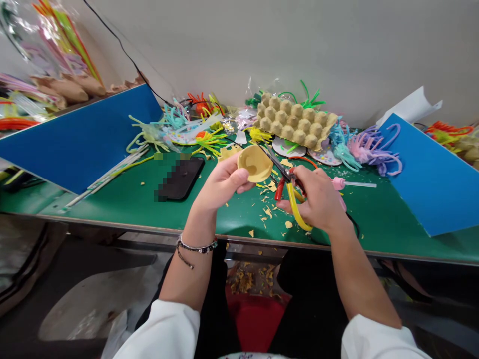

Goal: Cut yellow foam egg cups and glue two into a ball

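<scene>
Between the thumb and fingers of my left hand point(230, 177) is a yellowish egg carton cup point(258, 162), its hollow side turned toward me. My right hand point(318, 197) grips yellow-handled scissors point(297, 207), whose dark blades point up and left at the cup's right rim. Whether the blades touch the rim I cannot tell. Small yellow scraps point(267, 213) lie scattered on the green table point(232, 219) below both hands. A red-handled tool point(280, 189) and a pink glue gun point(339, 184) with a clear stick show partly behind my right hand.
A whole egg carton point(295, 119) rests on craft pieces at the back. Blue boards point(82, 134) stand at the left and the right point(437, 179). A dark phone point(183, 178) lies left of my hands. Pipe-cleaner bundles point(374, 147) line the wall side.
</scene>
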Demonstrator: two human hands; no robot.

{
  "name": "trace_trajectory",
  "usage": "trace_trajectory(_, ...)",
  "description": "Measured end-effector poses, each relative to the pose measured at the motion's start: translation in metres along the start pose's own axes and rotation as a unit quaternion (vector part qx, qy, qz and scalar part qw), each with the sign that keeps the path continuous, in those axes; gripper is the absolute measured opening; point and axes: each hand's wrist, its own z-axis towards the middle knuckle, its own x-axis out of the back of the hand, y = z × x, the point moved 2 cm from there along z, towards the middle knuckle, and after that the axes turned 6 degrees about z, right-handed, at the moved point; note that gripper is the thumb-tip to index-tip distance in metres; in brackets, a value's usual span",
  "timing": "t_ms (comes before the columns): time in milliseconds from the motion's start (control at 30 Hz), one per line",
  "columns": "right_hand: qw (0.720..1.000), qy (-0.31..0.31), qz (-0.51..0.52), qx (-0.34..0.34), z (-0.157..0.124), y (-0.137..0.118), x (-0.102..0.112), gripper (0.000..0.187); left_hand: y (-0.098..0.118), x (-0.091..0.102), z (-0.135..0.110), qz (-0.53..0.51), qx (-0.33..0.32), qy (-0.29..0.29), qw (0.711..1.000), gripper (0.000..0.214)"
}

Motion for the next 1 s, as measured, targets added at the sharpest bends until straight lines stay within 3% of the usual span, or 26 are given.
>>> trace_trajectory(300,1.000,0.000,-0.009,0.025,-0.002,0.002,-0.003,0.050,-0.003,0.000,0.002,0.022,-0.023,0.025,0.999,0.043)
trace_trajectory(700,1.000,0.009,0.007,0.027,0.000,0.004,-0.008,0.054,-0.002,0.001,0.001,0.021,-0.007,0.007,1.000,0.041)
trace_trajectory(1000,0.996,0.058,0.006,0.070,-0.002,0.005,-0.010,0.054,-0.001,0.001,0.001,0.009,-0.012,-0.003,1.000,0.043)
